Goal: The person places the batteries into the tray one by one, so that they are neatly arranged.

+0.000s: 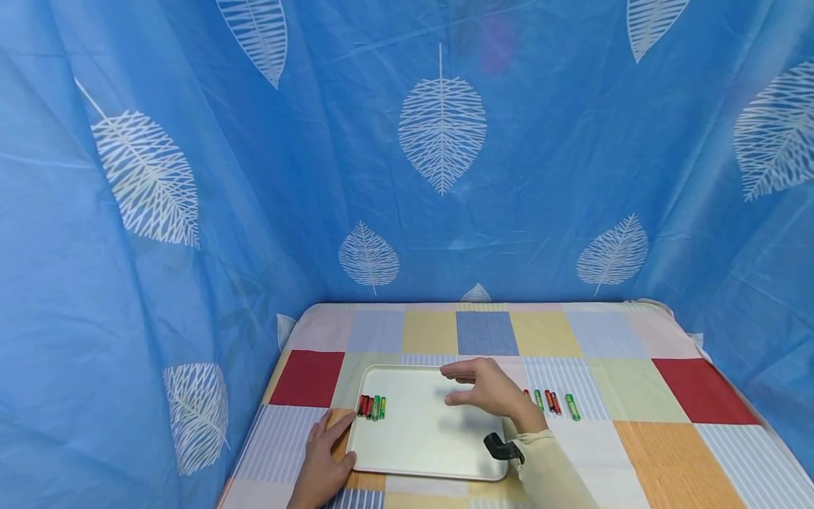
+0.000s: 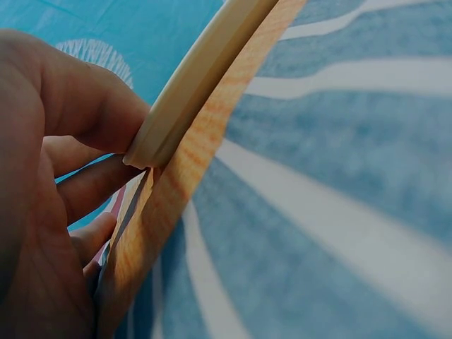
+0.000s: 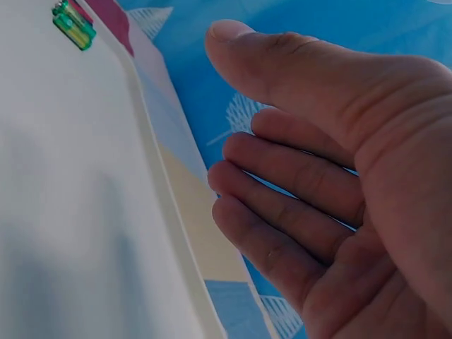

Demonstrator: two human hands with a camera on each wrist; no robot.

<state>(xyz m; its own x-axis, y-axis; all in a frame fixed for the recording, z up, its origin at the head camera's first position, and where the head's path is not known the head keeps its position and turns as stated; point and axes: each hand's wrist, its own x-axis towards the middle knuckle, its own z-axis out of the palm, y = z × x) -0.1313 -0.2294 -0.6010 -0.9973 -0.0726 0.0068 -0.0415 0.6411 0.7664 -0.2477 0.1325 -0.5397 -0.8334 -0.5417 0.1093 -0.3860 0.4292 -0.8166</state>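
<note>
A cream-white rectangular tray (image 1: 420, 452) lies on the patchwork cloth. My left hand (image 1: 321, 459) is at its left side, thumb and forefinger touching the rim (image 2: 180, 88) from outside. Several red and green batteries (image 1: 375, 408) lie side by side on the tray near its left edge; in the right wrist view a green battery (image 3: 73, 28) shows at the top left. Above the tray's right part hovers my right hand (image 1: 486, 389), its fingers loosely bent and apart from the thumb, holding nothing. Its palm (image 3: 381, 261) is bare.
To the right of the tray, more red batteries (image 1: 553, 402) and a green battery (image 1: 572, 407) lie on the cloth, partly hidden by my right wrist. A black strap device (image 1: 502, 447) sits on that wrist. Blue leaf-patterned curtains (image 1: 509, 233) enclose the table's back and sides.
</note>
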